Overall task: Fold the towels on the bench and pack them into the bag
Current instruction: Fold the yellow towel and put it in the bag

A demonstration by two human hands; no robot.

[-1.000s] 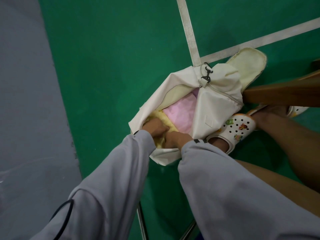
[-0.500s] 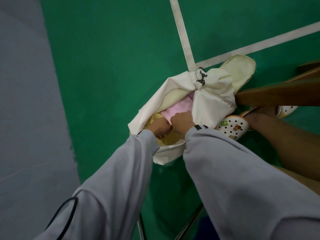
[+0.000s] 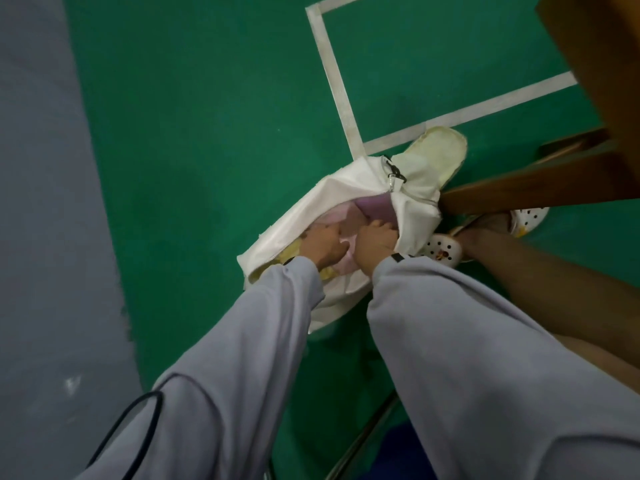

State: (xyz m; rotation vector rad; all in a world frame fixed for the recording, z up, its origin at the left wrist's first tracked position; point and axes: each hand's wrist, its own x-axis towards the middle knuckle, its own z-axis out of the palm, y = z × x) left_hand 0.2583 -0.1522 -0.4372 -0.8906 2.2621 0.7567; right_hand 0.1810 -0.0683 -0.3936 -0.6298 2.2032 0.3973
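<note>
Green court floor (image 3: 207, 133) carries the cream bag (image 3: 349, 188), lying open with a pink towel (image 3: 346, 220), a purple towel (image 3: 375, 206) and a yellow towel (image 3: 289, 252) inside. Both grey-sleeved arms reach down into its mouth. The left hand (image 3: 323, 245) lies flat on the pink towel, fingers straight. The right hand (image 3: 375, 242) has its fingers curled beside the bag's flap; whether they pinch cloth is unclear. The wooden surface (image 3: 536, 192) stands just right of the bag, with white clogs (image 3: 445, 249) beneath, white lines (image 3: 334, 74) beyond and grey flooring (image 3: 45, 202) at left.
</note>
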